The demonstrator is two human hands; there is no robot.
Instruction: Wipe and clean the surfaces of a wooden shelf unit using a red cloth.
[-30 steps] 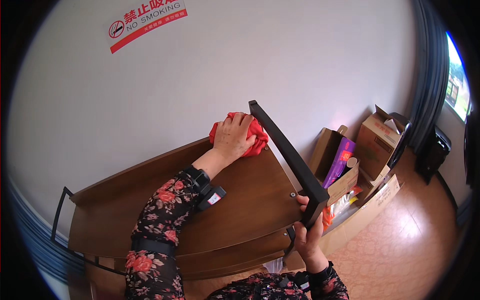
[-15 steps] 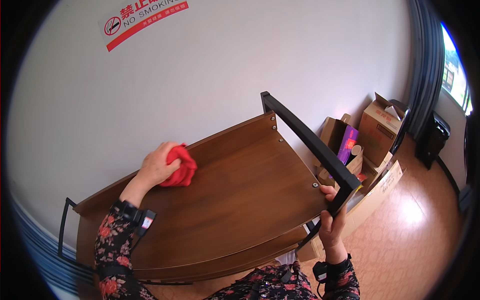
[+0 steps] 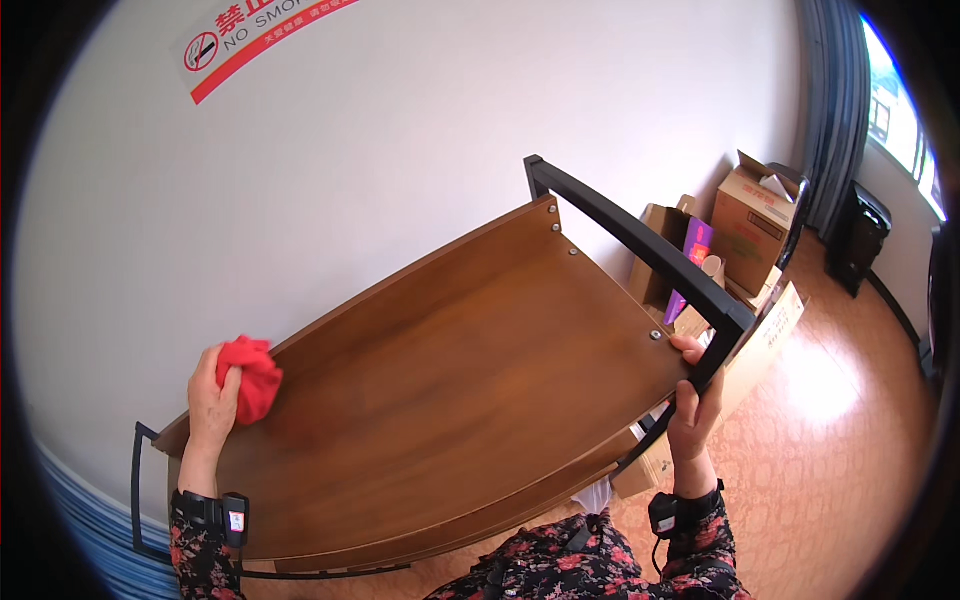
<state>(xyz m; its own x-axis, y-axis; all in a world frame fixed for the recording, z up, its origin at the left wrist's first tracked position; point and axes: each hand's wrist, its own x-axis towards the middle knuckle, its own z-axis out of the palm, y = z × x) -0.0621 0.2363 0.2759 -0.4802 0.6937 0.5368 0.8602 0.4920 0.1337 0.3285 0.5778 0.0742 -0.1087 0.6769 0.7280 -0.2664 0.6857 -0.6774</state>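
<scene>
A brown wooden shelf board (image 3: 440,360) with a raised back lip spans the middle of the head view, set in a black metal frame (image 3: 640,245). My left hand (image 3: 212,400) is closed round a bunched red cloth (image 3: 252,378), which rests at the board's back edge toward the left end. On the right, my right hand (image 3: 695,410) grips the corner of the black frame, thumb and fingers on either side of it. Screw heads (image 3: 655,335) show along the board's right end. Part of a lower board shows beneath the front edge.
A white wall (image 3: 400,120) with a red and white no-smoking sign (image 3: 270,40) stands behind the shelf. Open cardboard boxes (image 3: 755,225) and a purple carton (image 3: 690,268) are at the right, on tan floor (image 3: 830,430). A black case (image 3: 860,240) stands by the blue curtain (image 3: 835,120).
My left hand has slid the red cloth leftward along the board's back edge. My right hand still holds the frame corner. The view has shifted slightly.
</scene>
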